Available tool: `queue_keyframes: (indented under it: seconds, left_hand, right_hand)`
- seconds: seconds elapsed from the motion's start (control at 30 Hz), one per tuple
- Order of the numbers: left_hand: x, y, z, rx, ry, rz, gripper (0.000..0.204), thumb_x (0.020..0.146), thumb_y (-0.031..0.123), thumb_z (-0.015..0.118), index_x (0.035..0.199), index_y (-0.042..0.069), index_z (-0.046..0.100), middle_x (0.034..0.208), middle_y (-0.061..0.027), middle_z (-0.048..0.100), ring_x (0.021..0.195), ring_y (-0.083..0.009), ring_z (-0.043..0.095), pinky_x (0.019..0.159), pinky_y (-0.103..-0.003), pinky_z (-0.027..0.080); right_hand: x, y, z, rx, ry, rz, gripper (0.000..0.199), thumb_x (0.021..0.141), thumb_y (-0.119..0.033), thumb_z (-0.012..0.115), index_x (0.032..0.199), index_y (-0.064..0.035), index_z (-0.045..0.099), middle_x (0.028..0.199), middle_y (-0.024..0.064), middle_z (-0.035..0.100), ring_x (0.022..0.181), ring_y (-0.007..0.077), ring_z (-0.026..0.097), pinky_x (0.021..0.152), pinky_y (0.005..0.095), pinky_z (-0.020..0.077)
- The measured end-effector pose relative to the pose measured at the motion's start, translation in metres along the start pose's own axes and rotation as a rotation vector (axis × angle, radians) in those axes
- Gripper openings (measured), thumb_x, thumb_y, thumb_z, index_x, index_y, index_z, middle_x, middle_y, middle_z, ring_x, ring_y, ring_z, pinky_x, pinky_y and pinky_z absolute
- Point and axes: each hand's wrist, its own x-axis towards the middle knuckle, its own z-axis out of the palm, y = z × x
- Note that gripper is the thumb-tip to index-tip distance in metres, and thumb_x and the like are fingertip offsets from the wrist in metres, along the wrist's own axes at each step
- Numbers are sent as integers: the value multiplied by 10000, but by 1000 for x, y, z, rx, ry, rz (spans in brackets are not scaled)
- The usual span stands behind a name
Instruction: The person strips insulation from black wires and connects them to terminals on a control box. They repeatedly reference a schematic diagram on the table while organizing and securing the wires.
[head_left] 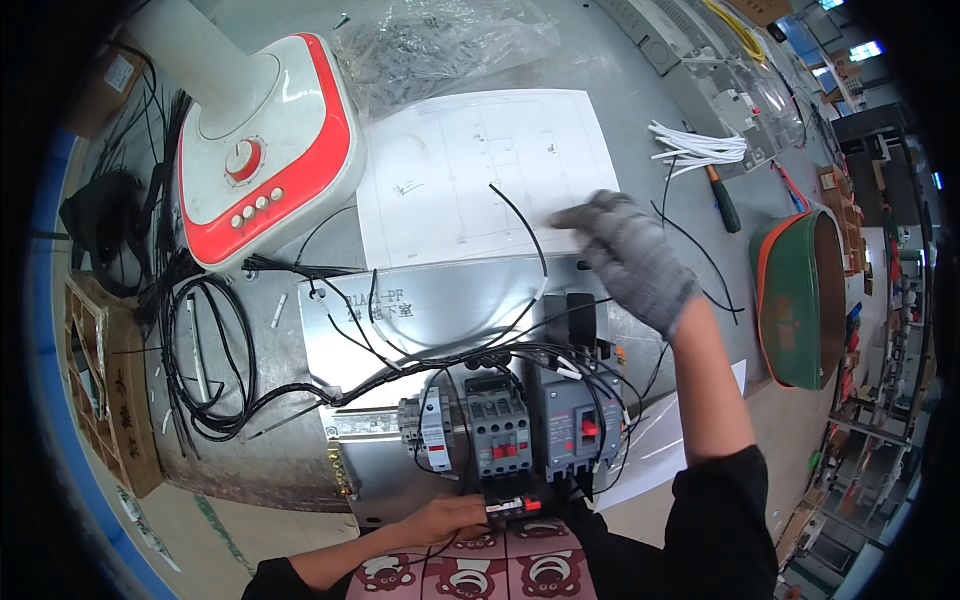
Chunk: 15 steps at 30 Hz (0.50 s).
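Observation:
A metal mounting plate [420, 300] lies before me, carrying a grey circuit breaker [577, 430] with a red toggle, a contactor [498, 435] and a narrow white-fronted module [434, 430]. At its near edge, my bare left hand [445, 520] has curled fingers against a small dark device [512, 503] with red parts. A thin black wire trails below those fingers; what they pinch is hidden. My right hand [635, 265], in a grey glove, hovers over the right edge of a white drawing sheet [480, 160], index finger stretched leftward, apparently holding nothing. A black wire bundle [420, 365] crosses the plate.
A white-and-red fan base [265, 150] stands at the far left, beside coiled black wires [215, 360]. Far back lies a clear plastic bag [440, 50]. Right of the sheet are white tubes [700, 147], a screwdriver [722, 200] and a green bin [800, 300].

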Motion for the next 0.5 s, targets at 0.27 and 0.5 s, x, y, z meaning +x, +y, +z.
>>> queue_keyframes:
  seconds: [0.27,0.5]
  left_hand:
    - [-2,5,-2,132,-34,21,306,820,-13,596,1126,6,615,1081,-156,620,879,-268,658,757,-305,545]
    - [2,4,-6,211,-32,174,275,809,2,608,1084,-6,625,1135,-166,608,852,-248,673,754,-307,576]
  right_hand:
    - [24,-15,8,-177,-426,-53,354,917,-151,490,1260,-108,565,1012,132,581,985,281,562,926,373,444]
    - [13,5,16,-172,-281,-6,330,926,-152,526,1251,-148,584,1032,142,592,952,290,558,894,359,465]
